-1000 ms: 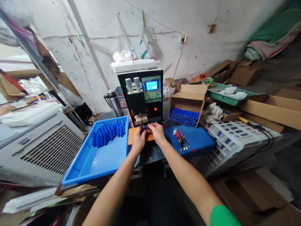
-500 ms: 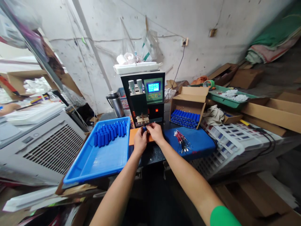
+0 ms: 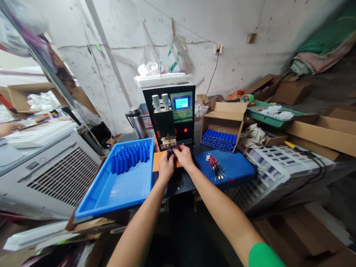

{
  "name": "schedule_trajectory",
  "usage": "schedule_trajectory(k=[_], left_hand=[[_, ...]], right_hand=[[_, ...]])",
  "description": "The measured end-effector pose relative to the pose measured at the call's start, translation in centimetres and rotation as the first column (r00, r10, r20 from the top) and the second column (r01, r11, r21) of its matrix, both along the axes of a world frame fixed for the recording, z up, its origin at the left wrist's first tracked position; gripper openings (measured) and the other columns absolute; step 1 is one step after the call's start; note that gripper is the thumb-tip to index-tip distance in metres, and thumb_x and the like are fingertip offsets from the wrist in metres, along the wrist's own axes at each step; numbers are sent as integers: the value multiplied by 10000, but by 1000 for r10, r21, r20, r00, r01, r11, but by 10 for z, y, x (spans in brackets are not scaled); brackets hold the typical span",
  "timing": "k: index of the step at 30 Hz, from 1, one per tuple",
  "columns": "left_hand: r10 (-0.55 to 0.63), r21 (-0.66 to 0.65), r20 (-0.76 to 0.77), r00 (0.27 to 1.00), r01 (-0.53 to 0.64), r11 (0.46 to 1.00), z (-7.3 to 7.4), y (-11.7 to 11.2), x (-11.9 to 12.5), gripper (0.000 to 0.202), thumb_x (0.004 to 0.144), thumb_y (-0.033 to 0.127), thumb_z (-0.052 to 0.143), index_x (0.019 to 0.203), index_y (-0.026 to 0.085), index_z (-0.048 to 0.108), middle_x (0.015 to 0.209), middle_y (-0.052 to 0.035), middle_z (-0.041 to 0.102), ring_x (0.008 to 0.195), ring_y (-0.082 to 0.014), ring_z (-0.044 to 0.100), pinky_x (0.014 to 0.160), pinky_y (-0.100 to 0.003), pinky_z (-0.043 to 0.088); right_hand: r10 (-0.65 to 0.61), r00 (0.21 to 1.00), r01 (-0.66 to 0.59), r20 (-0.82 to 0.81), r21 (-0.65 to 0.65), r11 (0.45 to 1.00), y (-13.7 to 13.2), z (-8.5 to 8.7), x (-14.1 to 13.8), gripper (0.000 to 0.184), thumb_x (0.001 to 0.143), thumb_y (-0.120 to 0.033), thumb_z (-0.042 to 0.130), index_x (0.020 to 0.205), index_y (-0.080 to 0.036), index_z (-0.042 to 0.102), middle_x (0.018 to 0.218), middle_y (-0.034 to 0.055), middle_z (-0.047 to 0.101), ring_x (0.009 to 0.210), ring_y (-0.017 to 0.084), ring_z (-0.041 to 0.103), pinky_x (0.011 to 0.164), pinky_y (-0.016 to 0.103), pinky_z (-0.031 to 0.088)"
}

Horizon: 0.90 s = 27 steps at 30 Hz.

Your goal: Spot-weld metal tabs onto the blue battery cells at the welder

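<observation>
My left hand (image 3: 166, 167) is closed around a blue cylindrical battery cell (image 3: 171, 151), mostly hidden by the fingers. The cell's top end sits just below the electrodes (image 3: 168, 139) of a black spot welder (image 3: 184, 140) with a lit screen. My right hand (image 3: 184, 157) meets the cell from the right, its fingers pinched together; whatever they hold is too small to make out. To the right, a bundle of red and black wire leads (image 3: 214, 166) lies on a blue pad (image 3: 236, 163). An orange sheet (image 3: 156, 162) lies under the hands.
At left, a blue tray (image 3: 93, 189) holds several upright blue cells (image 3: 129, 157). A cardboard box (image 3: 222, 115) of cells stands right of the welder, near a green tray (image 3: 260, 118) and a white crate (image 3: 267, 167). A steel jug (image 3: 137, 122) stands behind. Another person's hand (image 3: 10, 128) shows far left.
My hands stay almost in place at the electrodes, with the cell barely shifted. At the far left, the other person's hand has moved slightly.
</observation>
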<state>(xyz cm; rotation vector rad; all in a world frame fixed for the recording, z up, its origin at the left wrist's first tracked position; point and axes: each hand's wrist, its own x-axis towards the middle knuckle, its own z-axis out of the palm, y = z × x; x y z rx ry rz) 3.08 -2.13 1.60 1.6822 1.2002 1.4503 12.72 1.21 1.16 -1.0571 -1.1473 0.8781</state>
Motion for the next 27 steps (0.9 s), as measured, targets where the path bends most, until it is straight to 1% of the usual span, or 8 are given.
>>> schedule_trajectory(k=[7,12,18,22,27], left_hand=[[-10,-11,8,1000,10,1000,1,0,0,262,853,189,481,1090,156,587,1045,-91,692,988,-210,650,909,-357,506],[0,-14,-6,1000,0,1000,1,0,-1,254,855,198,488,1082,151,592,1046,-95,691,975,-217,653,903,-365,500],[8,-9,-25,1000,-9,1000,-2,3,-2,253,860,189,488,1084,151,599,1054,-92,693,987,-213,650,921,-358,488],[11,-4,-24,1000,-11,1000,-3,4,-3,260,860,185,491,1094,154,599,1066,-90,693,997,-215,648,933,-365,485],[9,1,-13,1000,-9,1000,-5,6,-2,260,855,184,494,1087,150,607,1029,-89,696,966,-218,653,927,-379,491]], right_hand=[[-12,1000,12,18,-1,1000,-2,1,0,169,735,-347,595,685,-191,637,697,38,686,686,194,625,643,285,468],[-27,998,26,56,17,1000,-7,7,1,160,743,-325,582,695,-183,639,712,46,690,687,198,628,665,299,464],[-47,995,48,90,-7,999,-11,13,1,144,741,-307,574,694,-184,633,725,54,696,700,204,628,667,300,464],[-55,994,57,96,-17,998,-11,13,0,146,745,-303,578,705,-178,642,734,58,702,703,204,635,667,297,469],[-57,992,59,116,-11,998,-11,13,0,146,757,-281,577,732,-158,651,755,70,713,720,202,647,674,285,473]])
